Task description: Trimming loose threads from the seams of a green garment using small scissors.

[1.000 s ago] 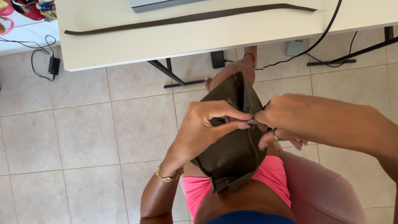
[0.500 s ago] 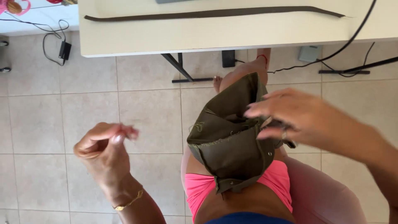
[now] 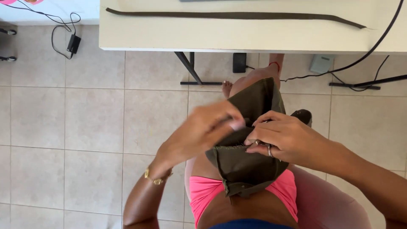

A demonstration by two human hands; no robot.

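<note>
1. Tiled floor, beige square tiles, fills most of the view
2. White table across the top edge, dark metal legs under it
3. Person seated, pink shorts on, bare foot on the tiles below the table
4. Olive-green fabric piece lies on the lap, draped along the raised thigh toward the knee; frayed stitched edge faces the left hand, lower end folded over the shorts
5. Long olive strap lies flat along the table, well apart from the lap piece
6. Left hand comes in over the fabric's left edge, motion-blurred; fingers bunched toward the seam with fingertips at the cloth. Cannot tell whether it pinches anything
7. Right hand rests on the fabric's right side, fingers curled and pressed on the cloth at the seam, gripping it; a small metal tool, seemingly scissors, sits between its fingers
8. Both hands' fingertips nearly meet at the middle of the fabric
9. Black cable runs off the table's right end down to the floor; another cable with a small black adapter lies on the floor at top left
10. Grey box and a black block on the floor under the table
11. Gold bracelet on the left wrist, red band on the ankle
</note>
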